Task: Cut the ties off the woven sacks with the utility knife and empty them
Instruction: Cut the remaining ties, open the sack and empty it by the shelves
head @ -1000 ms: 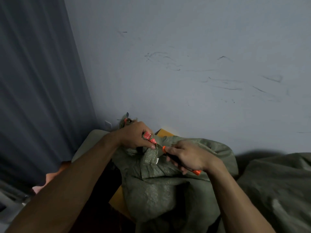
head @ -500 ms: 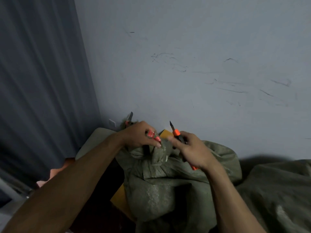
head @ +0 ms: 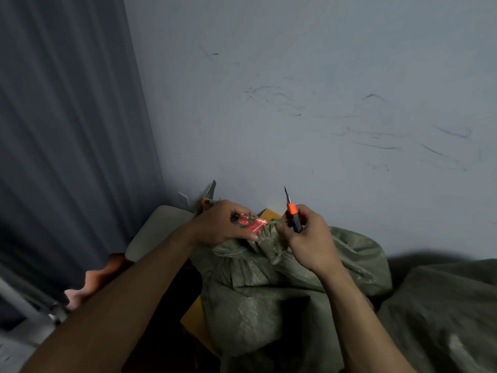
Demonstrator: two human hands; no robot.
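- The utility knife, black-handled with an orange collar, has been lifted off the gathered neck of the olive-green woven sack; a second ago its blade lay low against that neck, whereas now it is held upright just right of the neck, tip towards the grey wall, touching no fabric.
- The knife's handle is enclosed by the curled fingers and thumb of the right hand; the grip is wrapped firmly round it.
- The red-and-white printed tie is pinched by the left hand at the neck's left side; that hand has stayed put throughout; whether the tie is fully severed cannot be told.
- The blade's withdrawal is judged to mean that a cutting stroke has been completed; the tie would next be pulled free, or cut again if it holds.
- The sack is not yet emptied, its neck bunched; a second olive-green sack, well right of the neck, is untouched.
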